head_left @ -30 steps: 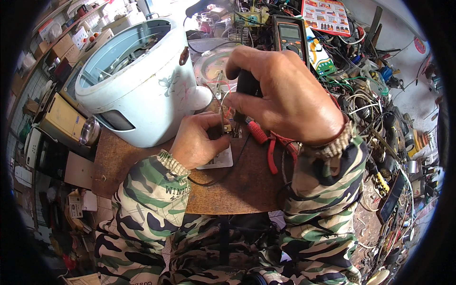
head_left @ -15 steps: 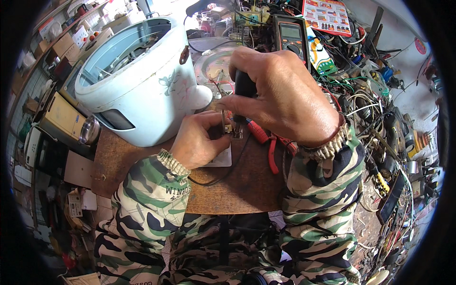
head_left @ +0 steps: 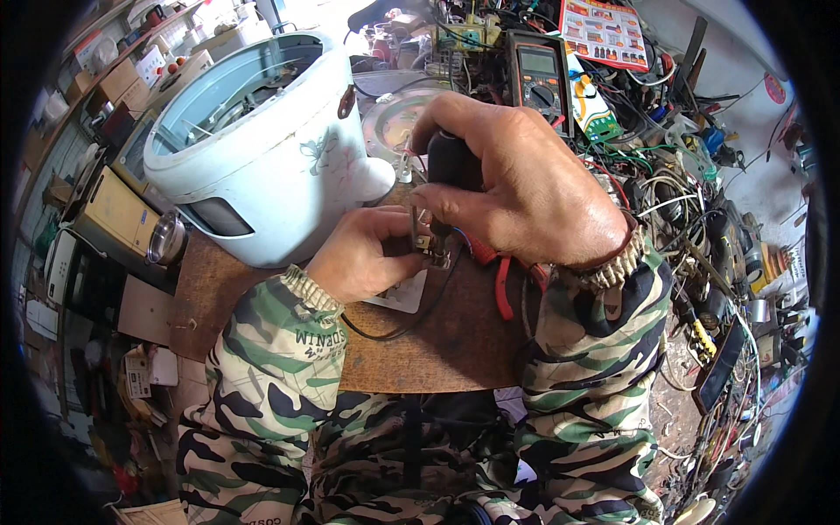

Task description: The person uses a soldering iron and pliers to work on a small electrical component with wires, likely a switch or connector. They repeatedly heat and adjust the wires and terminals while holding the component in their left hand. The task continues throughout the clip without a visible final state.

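My right hand [head_left: 534,188] is closed around the thick black handle of a screwdriver [head_left: 452,162], held upright with its shaft pointing down. Between the thumb and fingers of my left hand [head_left: 357,261] is a small metal part [head_left: 424,242] with brassy terminals. The screwdriver's lower end meets this part or stands right beside it; the tip is too small to make out. Partly beneath my left hand lies a white flat plate [head_left: 406,299] on the wooden table [head_left: 420,363]. Red-handled pliers [head_left: 502,293] rest near my right wrist.
A light blue round appliance housing [head_left: 262,184], open at the top, stands to the left. A multimeter [head_left: 540,66] leans at the back. Tangled wires and parts [head_left: 691,188] crowd the right side. A black cable [head_left: 420,325] curves across the table.
The screwdriver handle and my right-hand fingers have turned and shifted slightly. My left hand and the small part have moved down a little. The view has shifted a bit.
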`<state>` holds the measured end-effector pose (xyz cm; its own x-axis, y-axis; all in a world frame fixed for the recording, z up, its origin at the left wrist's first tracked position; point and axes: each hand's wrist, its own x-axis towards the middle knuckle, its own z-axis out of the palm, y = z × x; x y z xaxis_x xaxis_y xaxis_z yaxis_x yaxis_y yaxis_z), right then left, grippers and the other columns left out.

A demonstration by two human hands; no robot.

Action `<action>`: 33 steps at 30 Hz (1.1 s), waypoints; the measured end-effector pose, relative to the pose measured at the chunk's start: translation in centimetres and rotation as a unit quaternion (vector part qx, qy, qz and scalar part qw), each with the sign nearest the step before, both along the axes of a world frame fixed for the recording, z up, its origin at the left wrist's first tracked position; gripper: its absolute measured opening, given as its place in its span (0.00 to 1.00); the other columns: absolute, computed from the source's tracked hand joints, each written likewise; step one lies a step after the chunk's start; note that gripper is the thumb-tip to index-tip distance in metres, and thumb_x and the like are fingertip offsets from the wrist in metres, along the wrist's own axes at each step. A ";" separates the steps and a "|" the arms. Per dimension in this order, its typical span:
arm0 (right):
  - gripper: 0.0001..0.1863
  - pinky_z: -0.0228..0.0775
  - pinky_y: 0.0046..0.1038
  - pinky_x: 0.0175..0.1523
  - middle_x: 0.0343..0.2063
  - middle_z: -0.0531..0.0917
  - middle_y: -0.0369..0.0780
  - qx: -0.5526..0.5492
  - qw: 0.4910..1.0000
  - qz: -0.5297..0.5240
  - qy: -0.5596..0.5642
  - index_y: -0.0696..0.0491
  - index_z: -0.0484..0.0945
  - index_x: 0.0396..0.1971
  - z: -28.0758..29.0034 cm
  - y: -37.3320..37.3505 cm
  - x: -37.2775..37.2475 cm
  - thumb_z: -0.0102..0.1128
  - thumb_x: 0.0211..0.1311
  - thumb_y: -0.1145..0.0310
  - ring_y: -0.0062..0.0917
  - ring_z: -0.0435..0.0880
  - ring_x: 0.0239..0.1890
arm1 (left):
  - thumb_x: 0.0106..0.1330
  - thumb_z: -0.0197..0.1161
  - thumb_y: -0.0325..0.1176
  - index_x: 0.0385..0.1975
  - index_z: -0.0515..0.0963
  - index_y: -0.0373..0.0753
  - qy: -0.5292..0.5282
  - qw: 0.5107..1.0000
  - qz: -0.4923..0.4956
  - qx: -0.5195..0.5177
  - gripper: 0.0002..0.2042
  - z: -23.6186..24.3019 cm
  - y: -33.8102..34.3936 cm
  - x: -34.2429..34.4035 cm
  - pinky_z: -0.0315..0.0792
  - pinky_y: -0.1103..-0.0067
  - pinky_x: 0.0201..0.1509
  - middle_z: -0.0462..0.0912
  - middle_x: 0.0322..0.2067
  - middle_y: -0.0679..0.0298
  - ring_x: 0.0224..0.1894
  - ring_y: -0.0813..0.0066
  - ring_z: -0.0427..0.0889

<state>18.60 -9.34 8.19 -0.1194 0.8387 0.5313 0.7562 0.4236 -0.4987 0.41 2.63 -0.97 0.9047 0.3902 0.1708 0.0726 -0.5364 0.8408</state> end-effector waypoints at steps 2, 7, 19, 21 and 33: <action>0.20 0.74 0.41 0.40 0.30 0.81 0.53 0.002 1.000 0.009 0.021 0.62 0.77 0.43 -0.1 0.2 0.1 0.72 0.50 0.73 0.51 0.82 0.36 | 0.58 0.70 0.27 0.42 0.84 0.37 -0.007 1.000 -0.004 -0.018 0.11 -0.1 0.1 0.0 0.77 0.74 0.49 0.86 0.37 0.60 0.42 0.73 0.85; 0.16 0.74 0.39 0.38 0.29 0.81 0.54 -0.020 0.999 0.002 0.043 0.62 0.79 0.38 0.4 -0.2 0.3 0.72 0.49 0.73 0.50 0.83 0.34 | 0.60 0.70 0.27 0.42 0.85 0.38 -0.026 0.999 -0.026 -0.037 0.10 -0.7 0.5 0.3 0.76 0.75 0.49 0.86 0.35 0.63 0.41 0.76 0.84; 0.18 0.75 0.39 0.38 0.29 0.81 0.54 -0.006 0.999 -0.014 0.045 0.61 0.79 0.39 0.0 -0.4 0.6 0.73 0.48 0.71 0.51 0.84 0.35 | 0.60 0.70 0.27 0.45 0.83 0.33 0.058 0.997 0.020 -0.055 0.13 0.4 -0.1 0.1 0.76 0.78 0.42 0.85 0.34 0.62 0.35 0.78 0.82; 0.17 0.74 0.34 0.37 0.27 0.81 0.48 -0.007 0.999 -0.008 0.039 0.60 0.79 0.39 -0.2 -0.1 0.5 0.73 0.51 0.71 0.38 0.81 0.33 | 0.61 0.69 0.27 0.47 0.81 0.29 0.022 0.994 0.076 -0.071 0.15 0.3 -0.5 -0.7 0.77 0.79 0.42 0.85 0.34 0.61 0.35 0.78 0.83; 0.17 0.70 0.27 0.27 0.18 0.80 0.39 0.053 0.998 -0.037 0.007 0.60 0.78 0.36 -0.8 0.0 -1.5 0.77 0.55 0.68 0.15 0.76 0.22 | 0.78 0.52 0.29 0.65 0.67 0.30 -0.141 0.828 0.112 -0.531 0.19 -2.7 -10.3 -3.5 0.80 0.72 0.56 0.78 0.58 0.53 0.55 0.62 0.83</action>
<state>17.13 -9.33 7.42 -0.0509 0.7836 0.6192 0.7802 0.4183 -0.4652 -3.07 -7.70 -3.69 0.7720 0.6082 -0.1850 -0.2085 0.5172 0.8301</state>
